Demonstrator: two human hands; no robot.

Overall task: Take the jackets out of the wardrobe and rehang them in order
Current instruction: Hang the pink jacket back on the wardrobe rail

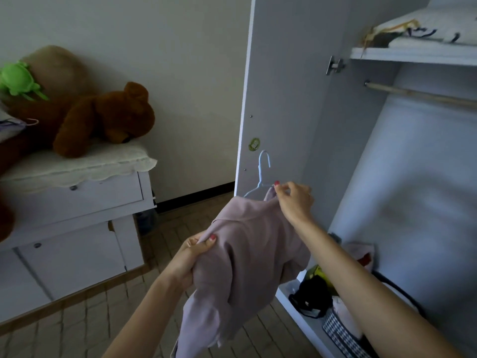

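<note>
A pale pink jacket point(245, 257) hangs bunched in front of the open wardrobe. A light blue wire hanger point(262, 177) sticks out of its collar, hook upward. My left hand point(192, 257) grips a fold of the jacket's shoulder from the left. My right hand point(294, 200) pinches the collar and the hanger's right arm at the top. The wardrobe's wooden rail point(418, 95) runs bare at the upper right, well above the jacket.
The open wardrobe door point(278, 99) stands just behind the hanger. Bags and a patterned basket point(338, 329) lie on the wardrobe floor. A shelf with folded bedding point(423, 32) sits above the rail. A white dresser point(77, 215) with teddy bears point(108, 120) stands to the left.
</note>
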